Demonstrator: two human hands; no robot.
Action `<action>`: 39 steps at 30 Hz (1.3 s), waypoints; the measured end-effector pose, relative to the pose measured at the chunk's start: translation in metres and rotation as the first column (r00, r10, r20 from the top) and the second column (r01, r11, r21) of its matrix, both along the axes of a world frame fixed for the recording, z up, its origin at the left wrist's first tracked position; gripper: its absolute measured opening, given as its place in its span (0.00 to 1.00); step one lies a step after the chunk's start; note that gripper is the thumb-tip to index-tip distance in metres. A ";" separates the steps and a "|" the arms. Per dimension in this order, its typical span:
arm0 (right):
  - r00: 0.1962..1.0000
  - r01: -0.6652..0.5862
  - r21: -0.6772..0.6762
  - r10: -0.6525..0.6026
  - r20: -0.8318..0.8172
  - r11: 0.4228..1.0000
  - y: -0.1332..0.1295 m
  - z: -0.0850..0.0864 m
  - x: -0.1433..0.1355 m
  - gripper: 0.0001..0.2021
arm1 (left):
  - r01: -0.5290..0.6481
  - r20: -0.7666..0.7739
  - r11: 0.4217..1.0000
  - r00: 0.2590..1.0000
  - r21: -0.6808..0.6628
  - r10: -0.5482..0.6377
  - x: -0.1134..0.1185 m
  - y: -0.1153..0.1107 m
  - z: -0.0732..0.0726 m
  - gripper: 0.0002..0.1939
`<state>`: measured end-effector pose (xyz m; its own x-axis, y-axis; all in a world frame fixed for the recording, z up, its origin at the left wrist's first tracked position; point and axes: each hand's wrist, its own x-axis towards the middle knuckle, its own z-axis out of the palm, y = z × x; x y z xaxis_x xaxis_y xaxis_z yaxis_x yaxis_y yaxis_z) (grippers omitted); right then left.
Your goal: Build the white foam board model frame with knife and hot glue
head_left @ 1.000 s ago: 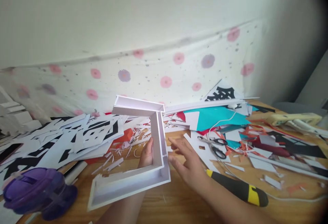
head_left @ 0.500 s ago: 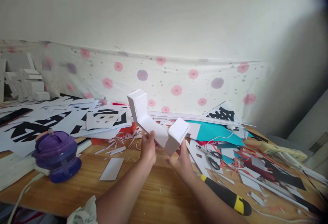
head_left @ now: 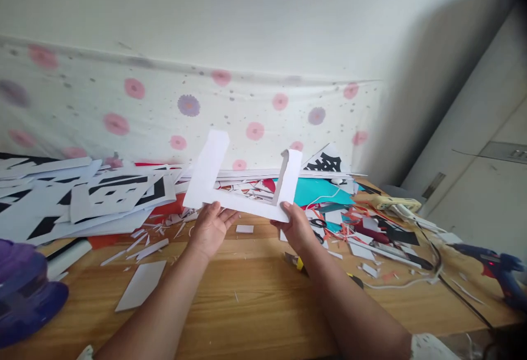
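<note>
A white U-shaped foam board piece (head_left: 247,205) is held up over the table, its two arms pointing upward and its flat face toward me. My left hand (head_left: 209,228) grips its lower edge at the left, thumb in front and the other fingers spread beneath. At the lower right corner, my right hand (head_left: 294,225) pinches the piece between thumb and fingers. Below and left of it, a white rectangular card (head_left: 141,285) lies on the wood. The yellow and black tool (head_left: 297,263) is partly hidden behind my right forearm.
Paper sheets with black shapes (head_left: 119,192) cover the back left. A purple and blue device (head_left: 28,288) stands at the left edge. Scissors (head_left: 318,228), teal sheets (head_left: 321,191), scraps and a power strip (head_left: 397,204) lie to the right, with a glue gun (head_left: 494,266) at the far right.
The view has swung right, bringing the glue gun into sight. Both hands have turned the white piece so its flat U-shaped face shows, and my left hand's fingers have spread.
</note>
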<state>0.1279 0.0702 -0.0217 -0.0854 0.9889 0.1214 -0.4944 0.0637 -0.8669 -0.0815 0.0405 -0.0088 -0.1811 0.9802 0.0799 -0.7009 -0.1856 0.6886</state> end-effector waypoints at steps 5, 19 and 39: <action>0.999 0.019 -0.013 -0.020 -0.032 1.000 0.006 0.006 0.008 0.19 | 0.040 -0.001 0.999 0.999 -0.027 -0.040 0.003 0.004 -0.006 0.23; 0.990 0.135 0.043 -0.134 -0.035 0.990 0.019 0.014 0.043 0.17 | 0.318 -0.173 0.947 0.936 0.048 -0.306 -0.028 0.004 -0.008 0.30; 0.938 -0.085 0.262 -0.012 0.347 0.961 0.030 0.069 0.079 0.25 | 0.018 -0.421 0.998 0.906 -0.063 -0.043 -0.033 0.002 0.001 0.29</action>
<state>0.2065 0.1006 0.0475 -0.2049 0.9183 0.3387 -0.1776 0.3054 -0.9355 -0.1141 0.0426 -0.0079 -0.1125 0.9898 0.0871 -0.3475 -0.1213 0.9298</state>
